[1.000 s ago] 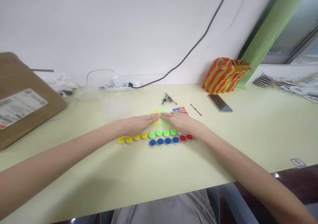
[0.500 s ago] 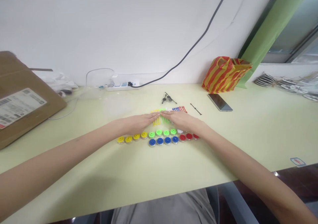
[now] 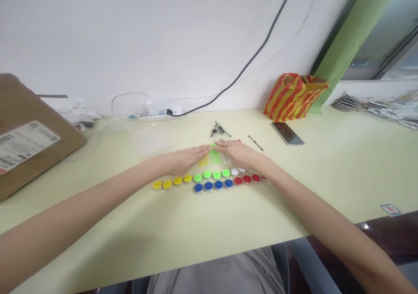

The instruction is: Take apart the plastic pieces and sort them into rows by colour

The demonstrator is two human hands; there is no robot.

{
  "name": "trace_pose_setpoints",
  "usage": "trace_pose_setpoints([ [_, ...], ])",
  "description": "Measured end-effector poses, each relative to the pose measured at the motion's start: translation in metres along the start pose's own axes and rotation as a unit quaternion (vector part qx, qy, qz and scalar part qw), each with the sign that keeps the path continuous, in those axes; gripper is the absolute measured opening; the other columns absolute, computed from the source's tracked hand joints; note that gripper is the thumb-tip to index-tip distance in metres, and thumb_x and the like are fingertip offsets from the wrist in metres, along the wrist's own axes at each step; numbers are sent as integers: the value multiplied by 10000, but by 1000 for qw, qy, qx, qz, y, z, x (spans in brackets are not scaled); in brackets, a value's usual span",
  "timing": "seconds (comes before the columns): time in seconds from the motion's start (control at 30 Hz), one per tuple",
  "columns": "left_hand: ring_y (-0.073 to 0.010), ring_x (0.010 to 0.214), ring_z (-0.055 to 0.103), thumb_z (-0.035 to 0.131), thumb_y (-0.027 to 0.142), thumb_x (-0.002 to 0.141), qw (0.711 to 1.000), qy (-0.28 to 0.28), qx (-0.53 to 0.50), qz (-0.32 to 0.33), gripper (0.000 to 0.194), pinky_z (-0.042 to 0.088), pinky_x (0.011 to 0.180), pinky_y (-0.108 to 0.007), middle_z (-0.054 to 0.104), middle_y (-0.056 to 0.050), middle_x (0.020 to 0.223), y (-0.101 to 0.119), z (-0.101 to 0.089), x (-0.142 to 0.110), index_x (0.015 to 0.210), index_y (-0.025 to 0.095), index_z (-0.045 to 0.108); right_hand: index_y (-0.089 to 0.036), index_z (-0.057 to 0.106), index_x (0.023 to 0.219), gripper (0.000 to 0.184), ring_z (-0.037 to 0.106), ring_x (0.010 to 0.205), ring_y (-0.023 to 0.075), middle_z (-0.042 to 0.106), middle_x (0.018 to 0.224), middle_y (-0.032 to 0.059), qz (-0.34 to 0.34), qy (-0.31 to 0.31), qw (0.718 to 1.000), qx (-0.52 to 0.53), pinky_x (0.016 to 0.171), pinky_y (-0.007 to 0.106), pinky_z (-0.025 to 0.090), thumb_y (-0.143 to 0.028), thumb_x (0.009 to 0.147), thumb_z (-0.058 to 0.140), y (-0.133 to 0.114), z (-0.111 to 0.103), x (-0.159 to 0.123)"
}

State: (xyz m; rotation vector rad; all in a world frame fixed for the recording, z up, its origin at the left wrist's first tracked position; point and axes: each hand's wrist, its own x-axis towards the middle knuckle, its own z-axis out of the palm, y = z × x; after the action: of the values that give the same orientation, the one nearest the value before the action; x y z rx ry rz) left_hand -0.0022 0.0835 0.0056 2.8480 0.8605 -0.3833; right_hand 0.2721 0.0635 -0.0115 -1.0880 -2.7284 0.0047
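Observation:
My left hand (image 3: 186,158) lies flat with fingers stretched out, its tips over thin yellow plastic pieces (image 3: 203,161). Flat and outstretched too, my right hand (image 3: 238,153) covers part of the row of thin white pieces (image 3: 225,158) and red pieces (image 3: 239,141). Between the fingertips, slightly apart, show thin green pieces (image 3: 214,155). Nearer me, small round parts line up: yellow discs (image 3: 167,184), green discs (image 3: 207,175) and white discs (image 3: 234,172). Blue discs (image 3: 208,186) and red discs (image 3: 246,179) form a row in front; my right wrist hides its end.
Black plastic parts (image 3: 220,130) and a black rod (image 3: 255,143) lie beyond my hands. A phone (image 3: 287,133) and a striped bag (image 3: 294,97) are at the right. A power strip (image 3: 160,112) sits against the wall, a cardboard box (image 3: 35,133) at the left.
My right hand has shifted slightly right, away from my left fingertips, now covering the blue thin pieces and most of the red ones. More green shows between the hands. The view has moved slightly.

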Motion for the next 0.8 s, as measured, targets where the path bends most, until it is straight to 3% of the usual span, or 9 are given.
trace_pose_setpoints([
  [0.23,-163,1580,87,308,34,867,1000,-20,4,-4,801,152,1295,-334,55,-56,1711,6,-7,15,1637,130,112,-109,567,1453,674,399,1486,251,444,1568,167,-12,-12,1000,-26,1212,425,365,82,824,417,3,6,4],
  [0.43,-161,1576,131,304,71,896,999,-23,-15,-25,759,175,1290,-337,117,-25,1706,9,-10,12,1635,166,159,-98,529,1485,708,398,1487,273,437,1571,188,4,-26,999,-25,1201,433,377,71,799,479,1,5,4],
  [0.67,-144,1576,115,311,31,865,1000,-13,-5,0,818,187,1287,-341,115,6,1706,7,-11,8,1641,222,134,-106,498,1508,729,400,1488,266,441,1574,181,9,-18,1000,-6,1201,435,376,54,797,487,2,7,3],
  [0.8,-131,1576,117,279,50,907,999,20,-25,-26,794,161,1293,-342,43,28,1712,3,-12,1,1646,246,65,-98,519,1490,661,384,1497,271,435,1578,184,30,10,999,-8,1205,456,364,31,846,449,7,2,-1],
])
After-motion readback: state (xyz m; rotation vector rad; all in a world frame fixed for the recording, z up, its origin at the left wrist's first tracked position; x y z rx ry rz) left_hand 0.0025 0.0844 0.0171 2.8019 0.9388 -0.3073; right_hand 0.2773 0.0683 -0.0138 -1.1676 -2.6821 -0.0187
